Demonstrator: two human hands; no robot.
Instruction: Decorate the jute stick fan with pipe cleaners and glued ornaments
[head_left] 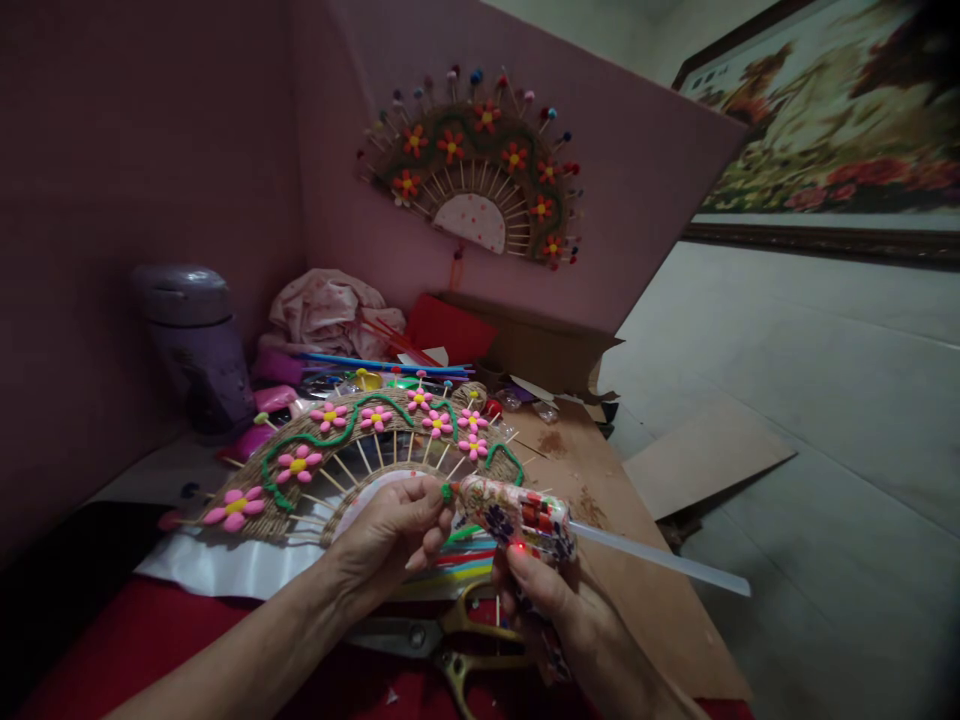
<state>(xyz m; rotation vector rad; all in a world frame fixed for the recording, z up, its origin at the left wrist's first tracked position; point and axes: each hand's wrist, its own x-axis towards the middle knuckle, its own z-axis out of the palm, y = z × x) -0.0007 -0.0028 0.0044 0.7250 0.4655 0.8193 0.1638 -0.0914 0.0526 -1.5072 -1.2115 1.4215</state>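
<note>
My right hand [551,590] is wrapped round a patterned hot glue gun [517,510] with a red light lit near my thumb. A long translucent glue stick [664,556] sticks out of its back end. Between the thumb and fingers of my left hand [401,520], a small green pom-pom [447,492] is pinched, right at the gun's nozzle. Whether nozzle and pom-pom touch I cannot tell. Behind my hands lies a twine-wrapped fan [349,430] with thin wooden ribs, pink flowers and a wavy green stem. Several of its rib tips carry small coloured balls.
Gold-handled scissors [431,635] lie on the red cloth [247,655] below my hands. A purple flask [199,350] stands at the left. Brown cardboard [637,560] extends to the right. A finished-looking fan [472,170] with orange flowers hangs on the pink panel behind.
</note>
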